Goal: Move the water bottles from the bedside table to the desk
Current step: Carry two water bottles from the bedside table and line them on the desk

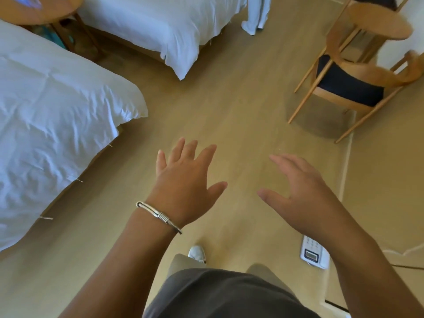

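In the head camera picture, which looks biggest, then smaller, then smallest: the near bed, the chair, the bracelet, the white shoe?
As they look:
1. Near bed, by far the largest.
2. Chair.
3. Bracelet on the left wrist.
4. White shoe, partly hidden.
The bracelet is nearer the camera, so its rank over the shoe is unsure.

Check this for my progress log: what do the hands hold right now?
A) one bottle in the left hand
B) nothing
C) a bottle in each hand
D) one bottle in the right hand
B: the left hand and right hand are both spread open over the bare floor, and no bottle is in view.
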